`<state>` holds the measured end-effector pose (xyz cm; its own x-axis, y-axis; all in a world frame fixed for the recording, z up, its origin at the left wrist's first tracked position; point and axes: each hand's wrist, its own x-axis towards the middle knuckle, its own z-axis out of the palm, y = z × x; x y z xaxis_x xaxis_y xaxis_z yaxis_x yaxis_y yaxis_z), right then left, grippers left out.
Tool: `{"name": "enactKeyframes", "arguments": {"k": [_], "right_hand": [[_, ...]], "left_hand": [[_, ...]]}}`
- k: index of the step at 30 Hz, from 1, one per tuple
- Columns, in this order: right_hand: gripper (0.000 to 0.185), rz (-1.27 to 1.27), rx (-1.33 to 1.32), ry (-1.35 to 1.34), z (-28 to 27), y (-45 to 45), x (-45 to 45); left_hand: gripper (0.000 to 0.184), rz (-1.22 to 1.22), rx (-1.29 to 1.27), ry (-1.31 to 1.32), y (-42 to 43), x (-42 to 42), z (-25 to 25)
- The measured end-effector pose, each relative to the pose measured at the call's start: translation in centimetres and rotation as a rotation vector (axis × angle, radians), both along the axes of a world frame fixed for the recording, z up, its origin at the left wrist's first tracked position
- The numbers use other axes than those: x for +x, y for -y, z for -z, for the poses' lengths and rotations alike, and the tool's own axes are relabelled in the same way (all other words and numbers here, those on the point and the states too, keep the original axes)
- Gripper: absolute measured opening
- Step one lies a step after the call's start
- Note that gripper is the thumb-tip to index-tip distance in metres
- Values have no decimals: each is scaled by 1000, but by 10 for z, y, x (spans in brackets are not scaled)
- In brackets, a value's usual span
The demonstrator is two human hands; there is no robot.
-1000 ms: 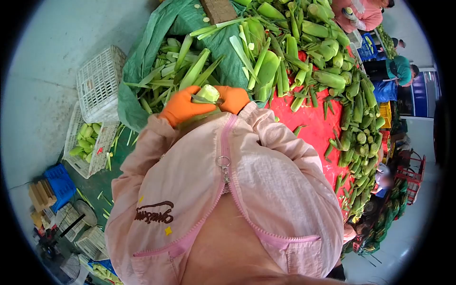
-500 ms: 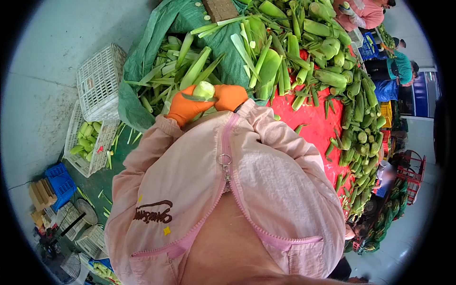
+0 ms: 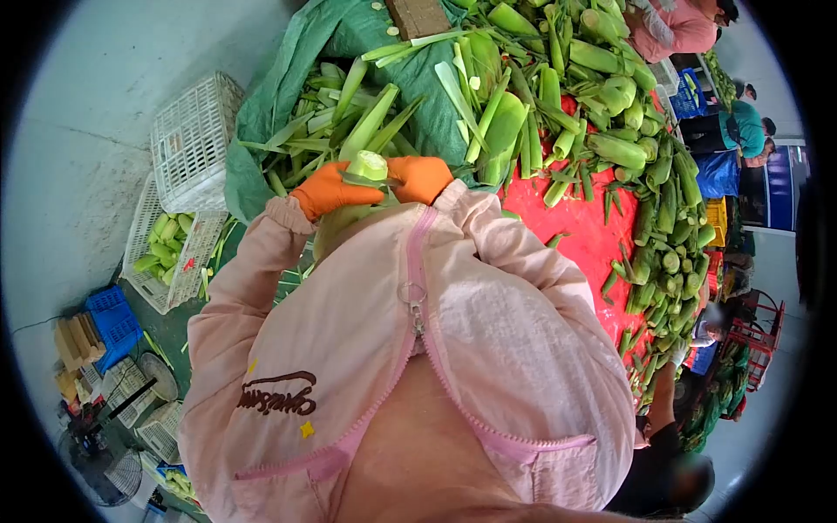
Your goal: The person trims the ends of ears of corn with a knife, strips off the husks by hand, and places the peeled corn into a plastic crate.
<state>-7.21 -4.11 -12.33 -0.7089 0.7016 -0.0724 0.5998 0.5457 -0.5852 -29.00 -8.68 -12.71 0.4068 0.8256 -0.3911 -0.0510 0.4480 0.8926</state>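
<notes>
In the head view my left hand (image 3: 336,189), in an orange glove, is closed around an ear of corn (image 3: 370,164). Its pale green, flat-cut end points up, and its lower part hangs in front of my jacket. Opposite it, my right hand (image 3: 419,179), also gloved in orange, is closed on a small knife (image 3: 363,180). The grey blade lies across the corn just below the cut end; the handle is hidden in my fist. Beyond both hands, stripped husk leaves (image 3: 366,122) fill an open green sack (image 3: 248,179).
Unhusked corn (image 3: 667,253) is heaped along a red sheet (image 3: 571,231) to the right. At left, a white crate (image 3: 196,139) stands by another crate (image 3: 139,222) holding trimmed ears. A brown block (image 3: 414,17) rests on the sack. Co-workers are at the right side.
The corn has shifted slightly down and left, and its cut end now tilts to show a flat face. My left hand moved left. A co-worker's arm has appeared at lower right.
</notes>
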Motion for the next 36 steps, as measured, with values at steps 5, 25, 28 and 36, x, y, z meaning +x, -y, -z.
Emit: {"name": "enactKeyframes", "arguments": {"k": [5,25,28,36], "right_hand": [[31,58,-45,201,-9,4,-17],[32,621,-630,-349,11,-31,-19],[34,578,-731,-638,-29,-18,-19],[34,686,-620,-871,-56,22,27]], "left_hand": [[45,-174,-33,-46,16,16,-8],[53,-482,675,-86,16,-14,-57],[55,-434,749,-69,-1,-10,-64],[58,-177,879,32,-41,37,-72]]}}
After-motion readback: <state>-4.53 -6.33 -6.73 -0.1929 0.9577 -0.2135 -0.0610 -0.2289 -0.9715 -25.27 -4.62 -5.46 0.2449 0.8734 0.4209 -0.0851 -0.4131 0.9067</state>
